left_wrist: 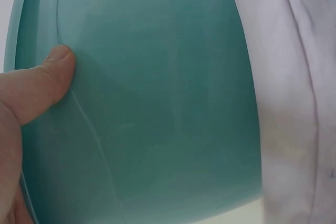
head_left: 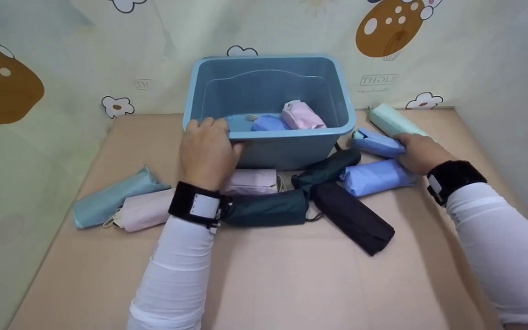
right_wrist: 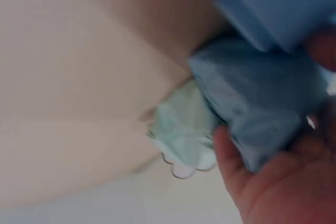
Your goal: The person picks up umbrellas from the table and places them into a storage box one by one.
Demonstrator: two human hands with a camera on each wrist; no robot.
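My left hand (head_left: 209, 151) grips the front rim of a blue plastic bin (head_left: 291, 151), fingers over the edge; the left wrist view shows its thumb (left_wrist: 50, 80) against the bin's outer wall. My right hand (head_left: 422, 153) is at the right, holding a blue folded umbrella (head_left: 378, 143) by its near end. In the right wrist view, thumb and fingers lie on both sides of this blue umbrella (right_wrist: 257, 93). Just behind it lies a mint folded umbrella (head_left: 397, 120), and in front a second blue one (head_left: 378, 177). Inside the bin are a pink umbrella (head_left: 303, 115) and a blue one (head_left: 268, 123).
Before the bin lie a black umbrella (head_left: 353, 217), dark green ones (head_left: 268, 208) (head_left: 328, 168) and a pale pink one (head_left: 252, 181). A teal umbrella (head_left: 115, 198) and another pink one (head_left: 147, 211) lie left. A patterned cloth (head_left: 154, 55) hangs behind the tan table (head_left: 291, 284).
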